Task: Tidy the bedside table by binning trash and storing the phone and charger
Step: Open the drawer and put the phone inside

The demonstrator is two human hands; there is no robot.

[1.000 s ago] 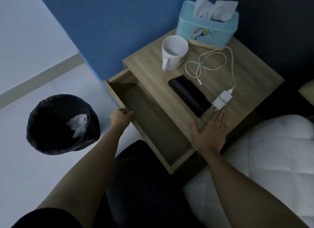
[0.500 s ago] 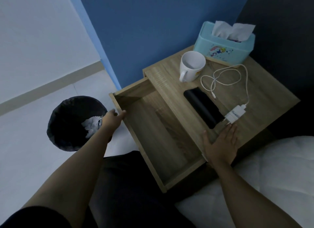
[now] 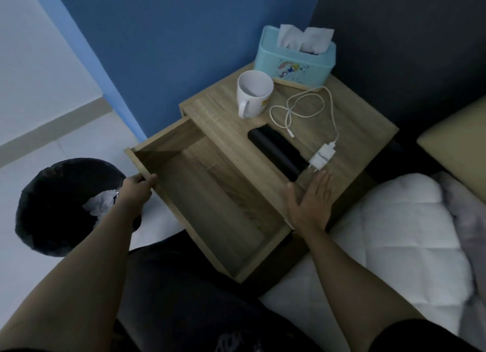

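Observation:
A wooden bedside table has its drawer pulled far out, with nothing visible inside. On top lie a black phone and a white charger whose cable loops toward the back. My left hand grips the drawer's front edge at its left end. Fingers apart, my right hand rests flat on the table's near edge, just below the phone and charger plug, holding nothing. To the left on the floor, a black bin holds crumpled white tissue.
A white mug and a teal tissue box stand at the back of the tabletop. A white quilted bed lies to the right, a blue wall behind. My dark-clothed legs are under the drawer.
The drawer has slid much further out under my left hand. My right hand has stayed flat on the table edge. The view has shifted.

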